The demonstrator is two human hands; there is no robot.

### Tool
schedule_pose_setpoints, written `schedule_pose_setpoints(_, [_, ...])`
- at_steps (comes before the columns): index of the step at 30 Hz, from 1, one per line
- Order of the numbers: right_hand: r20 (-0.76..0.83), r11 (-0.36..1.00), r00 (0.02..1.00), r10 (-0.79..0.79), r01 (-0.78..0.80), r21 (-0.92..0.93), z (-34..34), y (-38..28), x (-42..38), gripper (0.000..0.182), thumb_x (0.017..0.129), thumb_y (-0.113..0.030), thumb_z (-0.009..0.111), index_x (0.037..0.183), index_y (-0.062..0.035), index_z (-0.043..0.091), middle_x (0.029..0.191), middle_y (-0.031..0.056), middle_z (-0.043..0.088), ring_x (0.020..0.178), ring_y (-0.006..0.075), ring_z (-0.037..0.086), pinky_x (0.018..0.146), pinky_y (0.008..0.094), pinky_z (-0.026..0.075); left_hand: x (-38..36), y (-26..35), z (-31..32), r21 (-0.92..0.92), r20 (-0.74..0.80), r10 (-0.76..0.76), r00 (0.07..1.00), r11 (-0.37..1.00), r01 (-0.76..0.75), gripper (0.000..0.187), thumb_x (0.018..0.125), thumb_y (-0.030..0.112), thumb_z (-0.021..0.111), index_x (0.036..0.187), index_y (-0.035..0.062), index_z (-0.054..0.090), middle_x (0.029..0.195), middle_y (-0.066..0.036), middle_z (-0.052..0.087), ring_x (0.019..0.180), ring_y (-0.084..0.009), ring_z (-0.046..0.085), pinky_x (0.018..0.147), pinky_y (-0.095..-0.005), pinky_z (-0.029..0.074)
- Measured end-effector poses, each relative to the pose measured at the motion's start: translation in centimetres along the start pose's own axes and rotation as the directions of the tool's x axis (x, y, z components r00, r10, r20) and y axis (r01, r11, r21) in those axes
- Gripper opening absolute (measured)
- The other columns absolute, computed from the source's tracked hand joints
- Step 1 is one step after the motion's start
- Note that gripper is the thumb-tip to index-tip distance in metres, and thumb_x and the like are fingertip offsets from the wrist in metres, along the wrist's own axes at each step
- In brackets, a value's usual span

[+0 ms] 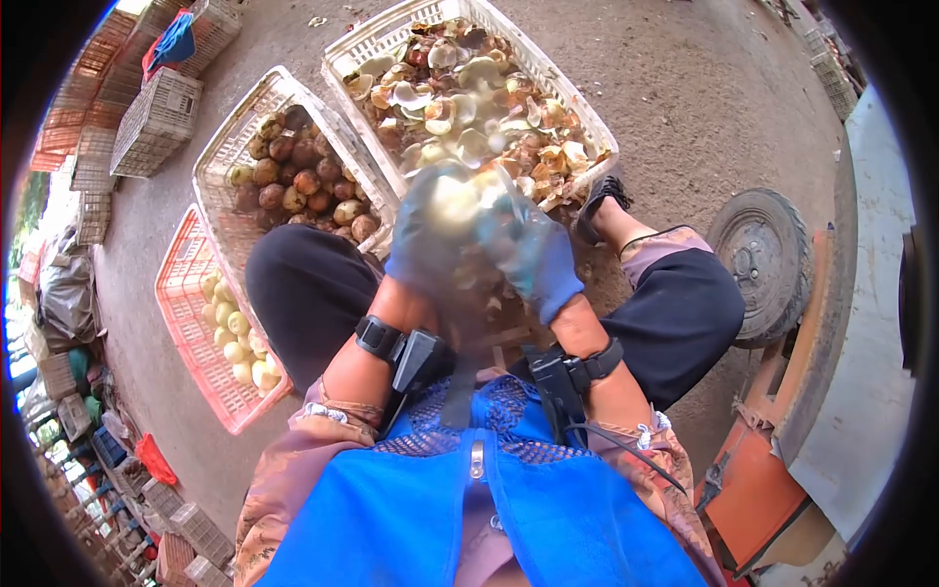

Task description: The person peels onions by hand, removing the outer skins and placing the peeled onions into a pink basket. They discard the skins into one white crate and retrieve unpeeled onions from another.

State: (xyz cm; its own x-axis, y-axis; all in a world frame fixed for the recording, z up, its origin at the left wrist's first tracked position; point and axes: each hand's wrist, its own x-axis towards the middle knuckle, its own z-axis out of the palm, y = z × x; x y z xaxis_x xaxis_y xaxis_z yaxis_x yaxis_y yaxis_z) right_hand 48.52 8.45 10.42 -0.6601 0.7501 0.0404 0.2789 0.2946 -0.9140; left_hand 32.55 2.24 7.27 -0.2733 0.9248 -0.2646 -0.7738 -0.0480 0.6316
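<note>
Ground (675,108): one grey-brown surface supporting the three near crates.
Peelings crate (386,37): one, white, slatted, directly ahead; filled with loose onion skins (469,108), brown and pale, too many to count.
Unpeeled-stock crate (223,147): one, white, left of the peelings crate; contains brown-skinned onions (305,183), at least twenty visible.
Peeled-stock crate (191,338): one, pink-red, beside the left knee; contains pale onions (238,323), at least ten visible.
Wheel (758,262): one, grey, to the right of the right knee.
Forearms: two, extended forward between the bent knees and converging; one black wrist device (421,357) on the left, one (558,386) on the right.
Left hand (421,235): blue-gloved, raised near the crate edge; fingers curled and clamped on the held onion.
Right hand (536,245): blue-gloved, angled inward just beside the left; fingers bent, but glare prevents telling whether they are clamped or apart.
Held onion (454,200): one, at the left fingers, in front of the peelings crate; pale, rounded, brightly lit, outline blurred.
</note>
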Motion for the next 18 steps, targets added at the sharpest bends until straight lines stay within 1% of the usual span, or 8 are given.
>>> schedule_pose_setpoints(1, [-0.066, 0.979, 0.979, 0.191, -0.195, -0.059, -0.3, -1.4, 0.2, 0.037, 0.092, -0.034, 0.059, 0.112, -0.0029, 0.061, 0.089, 0.0206, 0.067, 0.086, 0.0368, 0.066, 0.07, 0.0425, 0.054, -0.2, 0.1, 0.4, -0.082, -0.038, -0.05, 0.998, 0.996, 0.046, 0.036, 0.095, 0.031, 0.064, 0.121, 0.0068, 0.059, 0.108, -0.01, 0.066, 0.101, -0.02, 0.066, 0.076, -0.035, 0.058])
schedule_pose_setpoints(6, [-0.003, 0.993, 0.994, 0.108, -0.108, -0.047, 0.3, 1.9, 2.2, 0.036, 0.091, -0.036, 0.057, 0.106, -0.0046, 0.065, 0.094, 0.0212, 0.068, 0.088, 0.039, 0.066, 0.074, 0.0469, 0.053, -1.1, 0.8, 2.4, -0.158, 0.013, -0.133, 0.991, 0.978, 0.133, 0.032, 0.097, 0.028, 0.062, 0.122, 0.007, 0.059, 0.11, -0.01, 0.066, 0.103, -0.0202, 0.065, 0.081, -0.034, 0.057])
schedule_pose_setpoints(8, [-0.011, 0.992, 0.993, 0.12, -0.119, 0.049, 0.6, 3.9, 2.8, 0.032, 0.092, -0.035, 0.056, 0.101, -0.0057, 0.068, 0.094, 0.0212, 0.068, 0.088, 0.0392, 0.065, 0.074, 0.0482, 0.052, -2.0, 1.9, 4.4, -0.072, -0.016, -0.207, 0.978, 0.976, 0.205, 0.03, 0.098, 0.032, 0.057, 0.118, 0.011, 0.058, 0.093, -0.004, 0.065, 0.077, -0.0145, 0.064, 0.06, -0.0232, 0.052])
schedule_pose_setpoints(9, [0.039, 0.962, 0.999, -0.027, 0.037, -0.27, -0.6, 3.2, 2.9, 0.022, 0.094, -0.019, 0.06, 0.105, -0.0014, 0.067, 0.081, 0.0045, 0.069, 0.077, 0.0099, 0.062, 0.067, 0.0295, 0.052, -1.7, 1.5, 4.1, -0.069, -0.012, -0.2, 0.98, 0.978, 0.198, 0.03, 0.098, 0.032, 0.057, 0.118, 0.011, 0.058, 0.093, -0.004, 0.065, 0.077, -0.0145, 0.064, 0.06, -0.0232, 0.052])
schedule_pose_setpoints(12, [-0.13, 0.952, 0.945, 0.299, -0.305, -0.034, -1.5, 6.0, 3.7, 0.027, 0.094, -0.017, 0.059, 0.114, -0.0004, 0.063, 0.09, 0.0042, 0.067, 0.081, 0.0097, 0.062, 0.068, 0.0279, 0.053, -0.7, 0.3, 3.3, 0.132, -0.128, 0.019, 0.992, 0.991, -0.002, 0.035, 0.094, 0.029, 0.062, 0.123, 0.0098, 0.057, 0.097, -0.004, 0.066, 0.094, -0.0176, 0.065, 0.076, -0.0272, 0.055])
schedule_pose_setpoints(13, [-0.185, 0.972, 0.982, -0.035, -0.009, -0.233, -1.6, 6.8, 3.9, 0.032, 0.091, -0.023, 0.06, 0.119, -0.0089, 0.066, 0.122, 0.0191, 0.064, 0.11, 0.0376, 0.063, 0.088, 0.0418, 0.054, -0.8, 0.4, 3.5, 0.195, -0.117, 0.034, 0.993, 0.981, -0.011, 0.033, 0.091, 0.025, 0.064, 0.121, 0.0113, 0.06, 0.102, -0.003, 0.067, 0.101, -0.0192, 0.063, 0.086, -0.0303, 0.051])
schedule_pose_setpoints(14, [-0.183, 0.972, 0.982, -0.053, 0.008, -0.236, -1.6, 7.6, 3.9, 0.032, 0.091, -0.023, 0.06, 0.119, -0.0089, 0.066, 0.122, 0.0191, 0.064, 0.11, 0.0376, 0.063, 0.088, 0.0418, 0.054, -1.1, 0.7, 3.7, 0.257, -0.105, 0.048, 0.993, 0.966, -0.02, 0.031, 0.089, 0.021, 0.066, 0.118, 0.0127, 0.063, 0.107, -0.002, 0.067, 0.107, -0.0208, 0.06, 0.095, -0.0333, 0.047])
schedule_pose_setpoints(18, [0.018, 0.796, 0.982, 0.187, -0.162, 0.583, -1.4, 1.7, 2.6, 0.048, 0.094, -0.018, 0.059, 0.141, -0.0099, 0.052, 0.128, 0.0143, 0.06, 0.112, 0.0256, 0.061, 0.093, 0.0354, 0.05, -2.1, 2.5, 4.5, 0.321, -0.046, 0.136, 0.99, 0.94, -0.114, 0.037, 0.084, 0.011, 0.067, 0.121, 0.0106, 0.062, 0.115, -0.006, 0.065, 0.115, -0.0235, 0.058, 0.102, -0.0359, 0.045])
